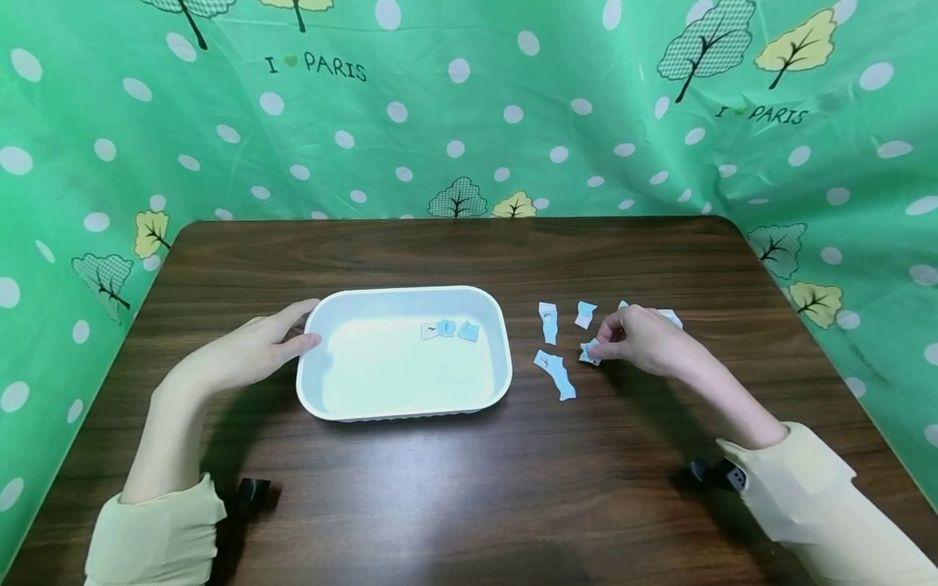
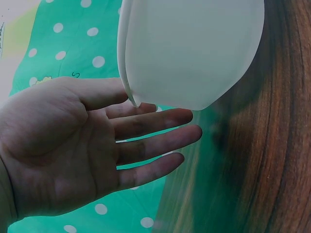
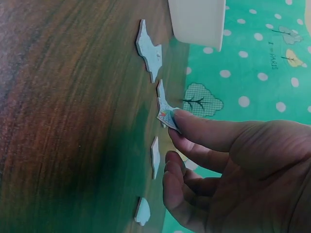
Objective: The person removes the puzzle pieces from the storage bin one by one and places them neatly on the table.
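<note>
A white rectangular tray (image 1: 403, 378) sits left of the table's middle. My left hand (image 1: 256, 346) holds its left rim between thumb and fingers; the left wrist view shows the other fingers spread below the tray's edge. Three small light-blue puzzle pieces (image 1: 468, 331) lie inside, near the tray's far right. To the right of the tray, my right hand (image 1: 648, 342) pinches a printed puzzle piece (image 3: 167, 116) between thumb and forefinger. Whether that piece still touches the table is hard to tell. The other fingers of this hand are curled.
Around the right hand lie several loose pieces: a wavy long one (image 1: 558, 374), a narrow one (image 1: 548, 322), a small one (image 1: 585, 314) and one partly behind the hand (image 1: 671, 317). A green dotted cloth (image 1: 454, 106) hangs behind the brown wooden table (image 1: 469, 496).
</note>
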{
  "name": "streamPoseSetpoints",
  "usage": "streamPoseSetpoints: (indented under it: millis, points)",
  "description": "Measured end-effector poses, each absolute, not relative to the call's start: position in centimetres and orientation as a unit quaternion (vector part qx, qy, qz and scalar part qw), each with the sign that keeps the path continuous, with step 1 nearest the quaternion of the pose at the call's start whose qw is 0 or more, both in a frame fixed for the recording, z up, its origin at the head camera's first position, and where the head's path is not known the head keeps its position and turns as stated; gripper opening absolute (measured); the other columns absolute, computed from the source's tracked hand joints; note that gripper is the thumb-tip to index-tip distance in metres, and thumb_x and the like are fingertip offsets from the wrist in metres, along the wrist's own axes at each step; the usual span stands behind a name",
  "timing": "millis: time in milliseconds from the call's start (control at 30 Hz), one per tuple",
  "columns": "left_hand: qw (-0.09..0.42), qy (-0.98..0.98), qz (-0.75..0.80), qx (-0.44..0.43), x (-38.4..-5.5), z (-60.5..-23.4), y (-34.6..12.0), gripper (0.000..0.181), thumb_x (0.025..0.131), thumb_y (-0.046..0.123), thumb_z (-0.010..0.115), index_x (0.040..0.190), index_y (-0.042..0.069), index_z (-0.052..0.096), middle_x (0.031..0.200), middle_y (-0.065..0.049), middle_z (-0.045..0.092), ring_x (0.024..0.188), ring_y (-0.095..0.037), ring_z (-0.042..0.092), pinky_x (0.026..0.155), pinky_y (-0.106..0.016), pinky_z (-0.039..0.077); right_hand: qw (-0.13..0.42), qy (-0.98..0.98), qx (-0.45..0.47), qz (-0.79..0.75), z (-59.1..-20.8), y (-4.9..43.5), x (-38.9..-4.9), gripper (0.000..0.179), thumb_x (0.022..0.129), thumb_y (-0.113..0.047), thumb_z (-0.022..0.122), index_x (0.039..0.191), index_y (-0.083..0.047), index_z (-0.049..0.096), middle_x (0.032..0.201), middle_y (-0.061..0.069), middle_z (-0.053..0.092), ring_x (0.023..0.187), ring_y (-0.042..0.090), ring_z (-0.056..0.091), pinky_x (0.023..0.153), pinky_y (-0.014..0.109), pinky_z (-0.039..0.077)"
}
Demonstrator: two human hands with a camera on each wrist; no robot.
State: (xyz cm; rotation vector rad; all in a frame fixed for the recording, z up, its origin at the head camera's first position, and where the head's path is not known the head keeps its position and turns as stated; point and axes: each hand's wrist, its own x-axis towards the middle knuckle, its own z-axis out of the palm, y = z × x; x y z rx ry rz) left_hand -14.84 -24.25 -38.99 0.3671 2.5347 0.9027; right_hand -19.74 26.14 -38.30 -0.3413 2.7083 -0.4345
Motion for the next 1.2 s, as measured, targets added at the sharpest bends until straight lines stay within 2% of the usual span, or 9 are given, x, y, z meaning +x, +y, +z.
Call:
streamPoseSetpoints:
  millis: [533, 867, 1200]
  points:
    - [0.212, 0.91, 0.33, 0.135, -14.8, -39.1, -24.2, 0.059, 0.11, 0.04, 0.047, 0.16, 0.015, 0.028, 0.148, -0.016, 0.056, 0.14, -0.035, 0.051, 0.112, -0.062, 0.041, 0.209, 0.959, -0.114, -0.151, -39.1, 26.3, -19.5, 0.022, 0.09, -0.027, 0.08, 0.076, -0.014, 0.071, 0.068, -0.004, 0.054, 0.068, 0.016, 0.044, 0.059, 0.03, 0.033]
    - [0.207, 0.909, 0.334, 0.138, -14.8, -38.9, -24.1, 0.058, 0.11, 0.039, 0.047, 0.16, 0.016, 0.029, 0.146, -0.014, 0.058, 0.138, -0.033, 0.053, 0.112, -0.06, 0.042, 0.183, 0.966, -0.125, -0.134, -39.6, 26.6, -19.3, 0.021, 0.088, -0.024, 0.082, 0.072, -0.017, 0.071, 0.065, -0.006, 0.056, 0.065, 0.015, 0.042, 0.059, 0.03, 0.031]
    - [0.208, 0.909, 0.334, 0.139, -14.8, -39.0, -24.2, 0.058, 0.11, 0.039, 0.046, 0.16, 0.014, 0.028, 0.146, -0.015, 0.058, 0.138, -0.033, 0.053, 0.112, -0.061, 0.042, 0.147, 0.975, -0.128, -0.111, -39.8, 26.7, -19.1, 0.021, 0.084, -0.028, 0.086, 0.071, -0.02, 0.071, 0.065, -0.006, 0.06, 0.066, 0.015, 0.045, 0.059, 0.03, 0.033]
